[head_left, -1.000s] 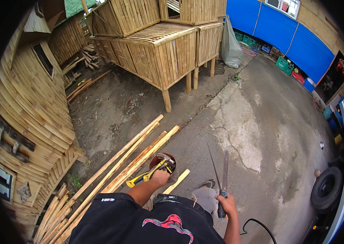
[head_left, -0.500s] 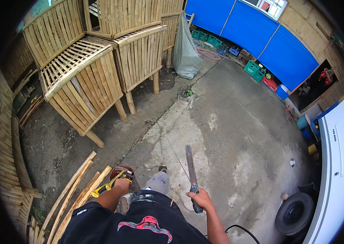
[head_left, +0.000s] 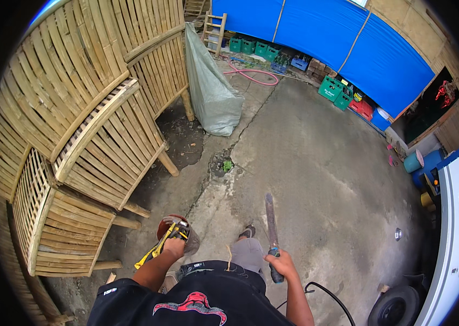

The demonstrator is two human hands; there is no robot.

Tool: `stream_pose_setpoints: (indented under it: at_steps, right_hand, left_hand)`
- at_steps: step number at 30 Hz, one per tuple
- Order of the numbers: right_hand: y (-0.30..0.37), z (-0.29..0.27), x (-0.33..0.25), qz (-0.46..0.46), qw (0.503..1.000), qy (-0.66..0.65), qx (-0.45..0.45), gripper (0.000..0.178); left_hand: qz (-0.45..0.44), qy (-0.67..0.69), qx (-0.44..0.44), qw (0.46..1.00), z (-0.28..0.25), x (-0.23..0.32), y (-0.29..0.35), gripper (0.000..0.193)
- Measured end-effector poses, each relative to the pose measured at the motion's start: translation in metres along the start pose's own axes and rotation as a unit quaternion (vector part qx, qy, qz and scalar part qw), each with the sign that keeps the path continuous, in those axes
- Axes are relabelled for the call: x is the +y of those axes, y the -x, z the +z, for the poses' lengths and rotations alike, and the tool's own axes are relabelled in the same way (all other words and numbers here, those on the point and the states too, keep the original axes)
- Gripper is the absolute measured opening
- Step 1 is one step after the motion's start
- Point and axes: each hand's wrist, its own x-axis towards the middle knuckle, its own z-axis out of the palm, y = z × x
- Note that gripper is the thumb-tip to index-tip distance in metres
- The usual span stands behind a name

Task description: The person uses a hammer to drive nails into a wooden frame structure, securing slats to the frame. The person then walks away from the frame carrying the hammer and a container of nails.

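Observation:
My right hand (head_left: 283,264) is closed round the dark, teal-marked handle of a machete (head_left: 272,223). Its long, worn blade points ahead over the concrete. At my left side, my left hand (head_left: 173,248) is closed at the near rim of a reddish-brown bucket (head_left: 192,245) that hangs beside my leg. Black and yellow tools stick up from this bucket, and a long yellow-framed tool (head_left: 151,254) slants out past my left wrist. My fingers partly hide the grip, so whether they also hold the yellow tool is unclear.
Slatted bamboo structures (head_left: 93,146) on short legs line the left. A grey-green sheet (head_left: 216,103) hangs ahead. Green crates (head_left: 330,88) and a pink hose (head_left: 254,76) lie along the blue tarp (head_left: 322,32). A tire (head_left: 395,307) and white vehicle (head_left: 457,233) are at right.
I have moved forward and turned left; the bamboo structures fill more of the left, and the loose poles have nearly left view. The bucket and machete have travelled along in my hands.

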Motion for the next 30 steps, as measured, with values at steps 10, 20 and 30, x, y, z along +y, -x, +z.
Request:
stream_pose_setpoints:
  at_steps: [10,20,30]
  right_hand:
    - [-0.378,-0.235,-0.197,-0.006,1.0,0.015,-0.002,0.042]
    - [-0.739,-0.417,-0.394,-0.038,0.998,0.043,0.004,0.038]
    - [-1.049,-0.582,-0.59,-0.046,0.998,0.029,-0.017,0.037]
  left_hand:
    - [0.043,-0.038,0.027,0.998,-0.336,0.041,-0.359,0.018]
    - [0.08,-0.037,0.035,0.996,-0.608,0.055,-0.735,0.024]
    - [0.035,0.032,0.058,0.997,-0.879,0.014,-1.004,0.021]
